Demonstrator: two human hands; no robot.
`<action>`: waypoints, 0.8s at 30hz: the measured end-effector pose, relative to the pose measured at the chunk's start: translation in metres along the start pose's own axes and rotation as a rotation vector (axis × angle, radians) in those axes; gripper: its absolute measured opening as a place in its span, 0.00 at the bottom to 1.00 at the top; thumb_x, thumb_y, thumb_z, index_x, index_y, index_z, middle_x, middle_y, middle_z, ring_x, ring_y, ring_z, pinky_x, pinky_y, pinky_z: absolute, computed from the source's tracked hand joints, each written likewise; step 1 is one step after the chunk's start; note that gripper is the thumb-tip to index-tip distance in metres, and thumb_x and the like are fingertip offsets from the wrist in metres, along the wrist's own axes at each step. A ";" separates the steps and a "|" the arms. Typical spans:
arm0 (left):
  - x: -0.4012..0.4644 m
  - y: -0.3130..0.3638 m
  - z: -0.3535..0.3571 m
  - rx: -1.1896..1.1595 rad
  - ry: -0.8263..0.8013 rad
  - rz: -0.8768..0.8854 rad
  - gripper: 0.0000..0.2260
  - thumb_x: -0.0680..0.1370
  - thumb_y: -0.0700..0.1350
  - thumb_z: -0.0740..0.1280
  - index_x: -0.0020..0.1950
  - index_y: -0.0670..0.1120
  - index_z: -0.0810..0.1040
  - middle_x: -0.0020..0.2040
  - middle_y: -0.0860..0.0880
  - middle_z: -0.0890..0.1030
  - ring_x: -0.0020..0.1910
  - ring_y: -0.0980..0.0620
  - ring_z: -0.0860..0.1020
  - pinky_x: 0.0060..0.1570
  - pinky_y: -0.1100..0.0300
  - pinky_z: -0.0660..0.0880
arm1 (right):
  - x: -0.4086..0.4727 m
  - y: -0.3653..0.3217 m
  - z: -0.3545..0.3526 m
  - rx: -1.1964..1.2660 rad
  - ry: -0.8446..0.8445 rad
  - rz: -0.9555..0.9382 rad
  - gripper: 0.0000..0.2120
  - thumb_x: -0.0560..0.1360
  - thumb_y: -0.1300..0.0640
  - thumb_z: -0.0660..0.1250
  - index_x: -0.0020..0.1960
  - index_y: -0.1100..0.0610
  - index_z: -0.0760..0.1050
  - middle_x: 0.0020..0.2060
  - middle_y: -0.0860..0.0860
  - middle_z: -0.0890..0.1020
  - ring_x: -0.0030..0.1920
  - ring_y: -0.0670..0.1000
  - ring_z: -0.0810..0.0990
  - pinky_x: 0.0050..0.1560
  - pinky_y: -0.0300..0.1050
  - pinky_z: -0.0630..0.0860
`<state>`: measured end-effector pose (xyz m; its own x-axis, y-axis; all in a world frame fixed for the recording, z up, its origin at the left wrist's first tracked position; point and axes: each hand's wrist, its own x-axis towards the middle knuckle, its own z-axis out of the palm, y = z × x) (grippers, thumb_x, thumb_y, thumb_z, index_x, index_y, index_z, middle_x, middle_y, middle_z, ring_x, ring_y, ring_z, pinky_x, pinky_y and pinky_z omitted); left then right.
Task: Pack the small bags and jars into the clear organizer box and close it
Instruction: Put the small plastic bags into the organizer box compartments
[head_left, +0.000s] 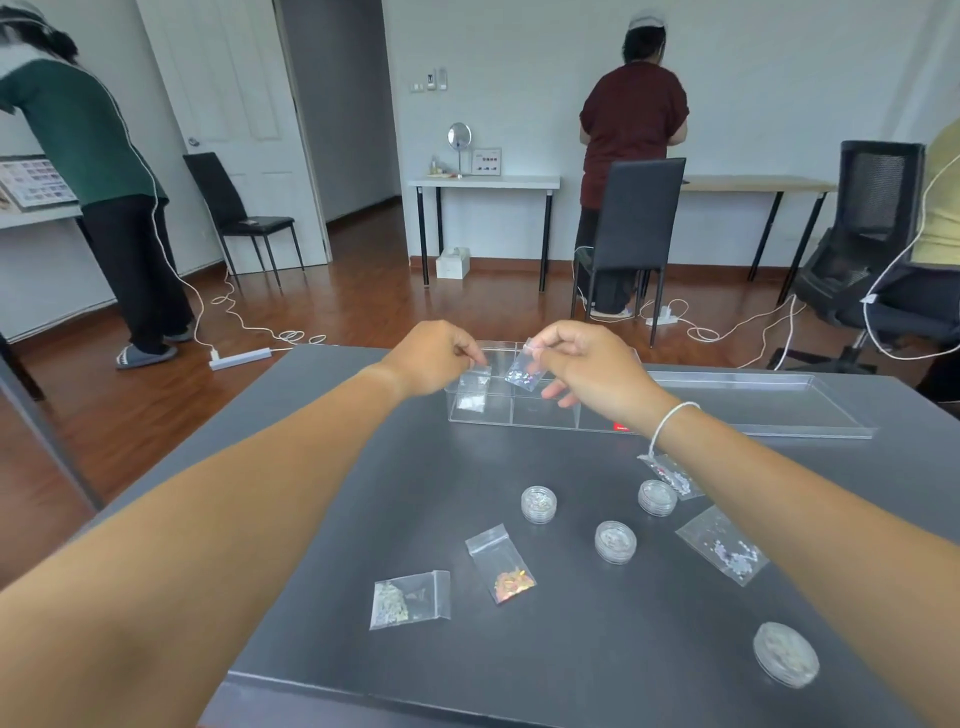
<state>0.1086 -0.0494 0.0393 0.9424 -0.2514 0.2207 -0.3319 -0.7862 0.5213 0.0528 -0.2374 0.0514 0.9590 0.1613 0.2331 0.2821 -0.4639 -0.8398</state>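
The clear organizer box lies open at the far side of the dark table, divided into compartments. My left hand pinches a small clear bag over the box's left compartment. My right hand pinches a small bag of iridescent sequins above the middle compartments. On the table nearer to me lie several more small bags and several round clear jars.
The box's clear lid lies flat to the right of the box. The table ends just beyond the box. Other people stand at desks across the room, with chairs and white cables on the wooden floor.
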 end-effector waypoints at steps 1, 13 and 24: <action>-0.001 0.000 0.000 0.018 -0.011 0.002 0.10 0.75 0.37 0.62 0.48 0.46 0.83 0.43 0.48 0.80 0.42 0.54 0.77 0.42 0.68 0.68 | 0.002 0.000 0.001 -0.010 0.003 -0.004 0.06 0.76 0.58 0.60 0.42 0.52 0.74 0.36 0.45 0.80 0.30 0.47 0.78 0.25 0.33 0.74; -0.020 -0.013 -0.007 0.046 0.063 0.077 0.10 0.75 0.40 0.63 0.54 0.47 0.81 0.55 0.47 0.79 0.53 0.51 0.75 0.55 0.62 0.68 | 0.036 -0.004 0.023 -0.113 0.076 -0.021 0.08 0.72 0.62 0.62 0.40 0.56 0.78 0.43 0.56 0.85 0.33 0.48 0.76 0.34 0.38 0.69; -0.090 -0.012 -0.015 -0.120 0.039 0.086 0.07 0.75 0.43 0.66 0.49 0.51 0.82 0.43 0.56 0.79 0.37 0.65 0.74 0.39 0.77 0.66 | 0.043 0.005 0.050 -0.318 0.010 -0.018 0.13 0.75 0.61 0.55 0.47 0.52 0.78 0.45 0.53 0.86 0.45 0.52 0.78 0.57 0.48 0.71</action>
<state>0.0273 -0.0084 0.0256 0.9087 -0.2910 0.2992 -0.4161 -0.6892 0.5932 0.0939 -0.1892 0.0326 0.9535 0.1639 0.2529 0.2919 -0.7105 -0.6403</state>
